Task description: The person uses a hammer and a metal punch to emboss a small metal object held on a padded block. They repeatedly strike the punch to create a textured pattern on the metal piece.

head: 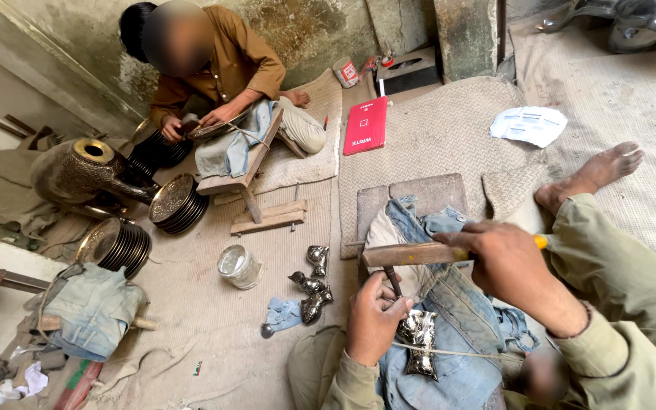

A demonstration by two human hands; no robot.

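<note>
My right hand (512,267) grips a hammer with a wooden handle (411,254) held level above my lap. My left hand (373,317) holds a thin dark punch (393,281) upright, its tip on a shiny embossed metal piece (421,342). That piece rests on folded denim cloth (457,319) over a low block, tied down by a thin cord. Three similar shiny metal pieces (313,282) lie on the mat just left of my left hand.
Another person in a brown shirt (229,61) sits opposite, working a metal plate on a small wooden bench (256,190). Stacks of engraved plates (176,203), a large brass vessel (85,171), a small tin (238,266), a red notebook (366,125) and my bare foot (594,176) lie around.
</note>
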